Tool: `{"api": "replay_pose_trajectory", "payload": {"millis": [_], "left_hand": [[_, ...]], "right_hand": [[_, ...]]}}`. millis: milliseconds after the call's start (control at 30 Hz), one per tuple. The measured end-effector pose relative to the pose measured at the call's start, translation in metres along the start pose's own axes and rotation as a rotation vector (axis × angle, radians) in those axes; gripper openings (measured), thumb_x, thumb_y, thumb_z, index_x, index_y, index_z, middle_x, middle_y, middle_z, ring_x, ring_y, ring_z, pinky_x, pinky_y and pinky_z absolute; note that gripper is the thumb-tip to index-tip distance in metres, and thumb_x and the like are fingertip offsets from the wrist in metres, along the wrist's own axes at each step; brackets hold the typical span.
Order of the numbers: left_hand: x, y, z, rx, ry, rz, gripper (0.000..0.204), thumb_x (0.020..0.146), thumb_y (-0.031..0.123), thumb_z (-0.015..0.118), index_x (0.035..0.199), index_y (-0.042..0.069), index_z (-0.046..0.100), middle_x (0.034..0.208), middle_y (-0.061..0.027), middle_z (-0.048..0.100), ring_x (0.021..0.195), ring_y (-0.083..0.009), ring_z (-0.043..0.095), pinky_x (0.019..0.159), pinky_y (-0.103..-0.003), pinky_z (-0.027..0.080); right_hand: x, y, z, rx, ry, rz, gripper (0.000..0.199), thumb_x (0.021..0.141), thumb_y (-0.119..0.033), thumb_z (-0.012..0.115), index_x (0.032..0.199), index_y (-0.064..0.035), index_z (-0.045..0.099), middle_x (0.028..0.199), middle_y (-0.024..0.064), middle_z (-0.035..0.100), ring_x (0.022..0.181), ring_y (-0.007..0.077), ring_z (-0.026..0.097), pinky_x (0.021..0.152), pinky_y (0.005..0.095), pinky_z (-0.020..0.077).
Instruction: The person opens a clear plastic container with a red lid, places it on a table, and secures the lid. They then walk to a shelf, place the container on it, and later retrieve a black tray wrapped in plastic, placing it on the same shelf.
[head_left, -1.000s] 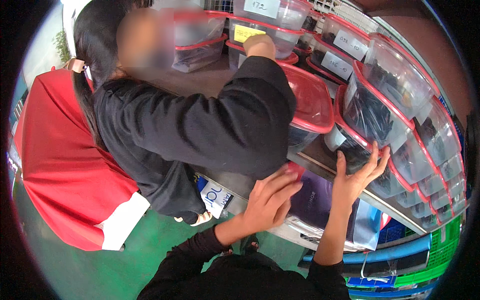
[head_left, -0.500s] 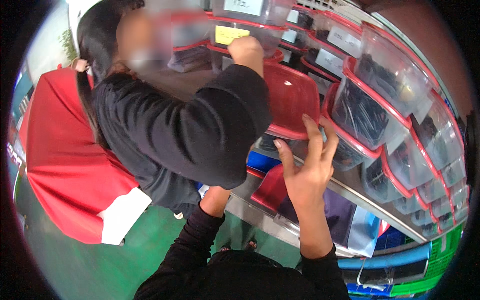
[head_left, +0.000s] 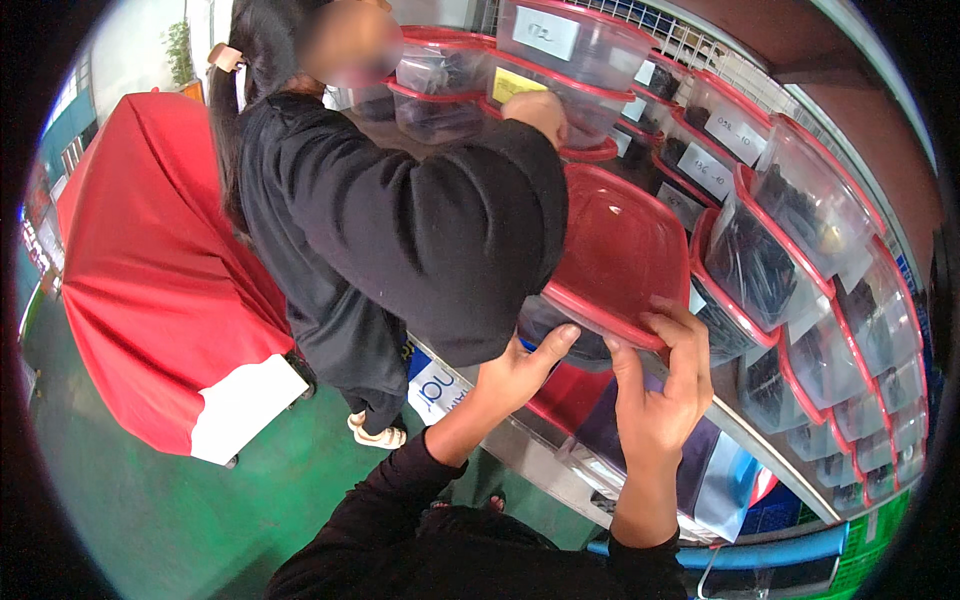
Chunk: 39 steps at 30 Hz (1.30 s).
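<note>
A clear plastic tub with a red lid (head_left: 625,240) is tilted toward me in front of my hands, dark contents showing through its wall. My right hand (head_left: 662,385) pinches the lid's near right corner, fingers over the rim and thumb at its front. At the tub's near left side is my left hand (head_left: 520,375). Its thumb lies along the wall, while the other fingers are hidden behind the tub and a co-worker's elbow. Close on my left, the co-worker's black sleeve (head_left: 440,230) crosses in front of the tub. The co-worker's hand (head_left: 537,113) touches another stacked tub (head_left: 590,105).
Stacks of red-lidded tubs (head_left: 740,240) line the shelf on the right. Below its edge lie dark and red flat items (head_left: 625,430). A red cloth cover (head_left: 160,280) drapes something at left, over the green floor (head_left: 300,480). A blue tube (head_left: 780,550) runs at lower right.
My right hand has closed from open, spread fingers onto the lid's corner. My left hand has come out from behind the co-worker's elbow to the tub. The view has shifted left.
</note>
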<state>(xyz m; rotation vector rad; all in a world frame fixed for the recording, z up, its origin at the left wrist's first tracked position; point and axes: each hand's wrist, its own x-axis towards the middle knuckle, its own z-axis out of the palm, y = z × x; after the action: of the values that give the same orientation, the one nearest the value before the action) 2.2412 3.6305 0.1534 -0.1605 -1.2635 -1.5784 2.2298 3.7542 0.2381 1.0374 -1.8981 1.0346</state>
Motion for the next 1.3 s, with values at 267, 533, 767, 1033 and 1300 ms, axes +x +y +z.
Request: {"api": "replay_pose_trajectory", "payload": {"millis": [267,533,767,1033,1300], "left_hand": [[-0.013,0.018,-0.012,-0.042,-0.071,-0.092,0.051,0.08,0.008,0.066,0.119,-0.002,0.036,0.108,-0.0105,0.052,0.098,-0.0153,0.052,0.085,-0.03,0.042],[-0.04,0.033,-0.017,0.016,-0.156,-0.102,0.06,0.08,0.007,0.057,0.132,-0.004,0.028,0.131,-0.0192,0.035,0.121,-0.0258,0.037,0.1,-0.038,0.029],[-0.059,0.042,-0.047,0.369,-0.283,0.336,0.06,0.088,0.043,0.036,0.13,0.0,0.033,0.132,-0.0265,0.035,0.12,-0.0405,0.037,0.098,-0.049,0.029],[-0.088,0.059,0.0,-0.42,-0.42,0.45,0.039,0.094,0.036,0.034,0.107,0.001,0.045,0.102,-0.0195,0.052,0.085,-0.0321,0.058,0.072,-0.039,0.05],[-0.113,0.056,0.043,-0.495,-0.669,0.18,0.041,0.095,0.04,0.032,0.106,0.002,0.043,0.093,-0.0195,0.053,0.082,-0.0306,0.056,0.059,-0.035,0.052]], "right_hand": [[-0.012,-0.013,-0.003,-0.015,0.045,-0.059,0.034,0.064,-0.009,0.076,0.093,-0.0053,0.059,0.1,0.0133,0.06,0.084,0.0309,0.062,0.067,0.0351,0.0521],[-0.025,-0.011,-0.025,0.049,0.021,-0.036,0.031,0.062,-0.01,0.077,0.09,-0.004,0.065,0.098,0.0115,0.062,0.084,0.0246,0.063,0.067,0.0305,0.0516],[-0.039,-0.018,-0.082,0.293,0.019,0.044,0.032,0.063,-0.019,0.077,0.087,-0.0015,0.066,0.094,0.0141,0.064,0.088,0.0236,0.061,0.076,0.0314,0.0471],[-0.104,-0.054,-0.194,0.152,0.23,0.239,0.03,0.064,-0.029,0.074,0.072,-0.001,0.066,0.079,0.0163,0.065,0.071,0.0232,0.062,0.065,0.0304,0.0468],[-0.173,-0.104,-0.265,-0.168,0.522,0.27,0.028,0.067,-0.025,0.076,0.065,-0.0021,0.06,0.075,0.0143,0.063,0.064,0.0202,0.059,0.061,0.0283,0.0466]]}}
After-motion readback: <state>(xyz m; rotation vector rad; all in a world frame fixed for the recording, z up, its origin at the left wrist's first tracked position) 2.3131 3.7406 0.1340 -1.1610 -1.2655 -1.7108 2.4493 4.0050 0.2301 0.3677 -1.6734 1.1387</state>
